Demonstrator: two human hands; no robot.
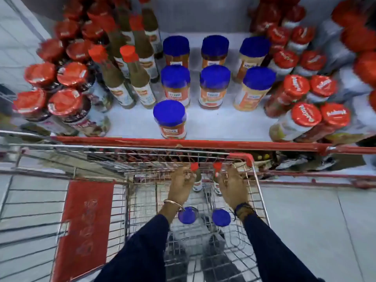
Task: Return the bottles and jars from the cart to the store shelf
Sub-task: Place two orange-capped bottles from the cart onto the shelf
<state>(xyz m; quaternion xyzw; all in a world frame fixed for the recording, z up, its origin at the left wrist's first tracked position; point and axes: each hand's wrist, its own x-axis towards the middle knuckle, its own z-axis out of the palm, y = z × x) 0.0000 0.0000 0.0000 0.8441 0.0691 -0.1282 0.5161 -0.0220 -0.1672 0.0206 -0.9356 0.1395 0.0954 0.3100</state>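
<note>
Both my hands reach down into the wire cart (258, 188). My left hand (180, 185) is closed around the neck of a red-capped sauce bottle (197, 181). My right hand (232, 186) grips a second red-capped sauce bottle (217, 176) the same way. Two blue-lidded jars (186, 215) (221, 217) stand on the cart floor below my wrists. On the white shelf (213, 125) ahead stand several blue-lidded jars, one of them (170, 119) alone at the front edge, with tall red-capped sauce bottles (130, 78) to their left.
Red-lidded jars (67, 104) crowd the shelf's left side and more red-lidded jars (305, 115) fill its right. A red rail (223, 143) edges the shelf front. The cart's red child-seat flap (85, 224) lies at the left. Grey floor tiles show at the right.
</note>
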